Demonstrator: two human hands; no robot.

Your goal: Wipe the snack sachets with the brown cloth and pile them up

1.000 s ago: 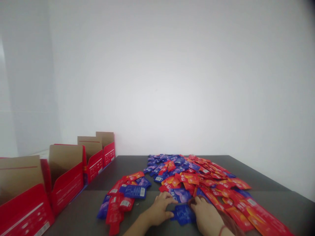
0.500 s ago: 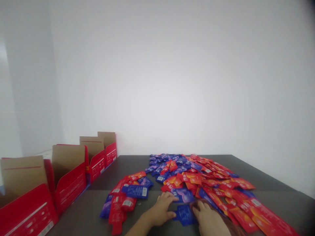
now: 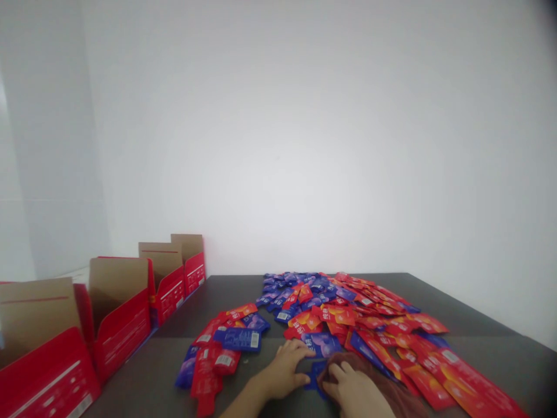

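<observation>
A blue packet (image 3: 314,374) lies flat on the dark table between my two hands, partly covered. My left hand (image 3: 285,371) rests with thumb and fingers spread; the thumb touches the packet's left end, and the fingertips reach the edge of a purple-blue packet (image 3: 322,345) just beyond. My right hand (image 3: 350,386) is closed on a brown cloth (image 3: 383,380), pressed over the right part of the blue packet. To the left of my hands sits a small heap of red and blue packets, with a blue packet (image 3: 237,338) on top.
A large pile of red-orange and blue packets (image 3: 335,314) spreads from the table's far end toward the right front. Several open red cartons (image 3: 124,322) with raised brown flaps stand in a row along the left side. A white wall (image 3: 278,145) rises behind the table (image 3: 191,313).
My right hand has slid left with the brown cloth, covering more of the blue packet. My left hand has stayed in nearly the same place.
</observation>
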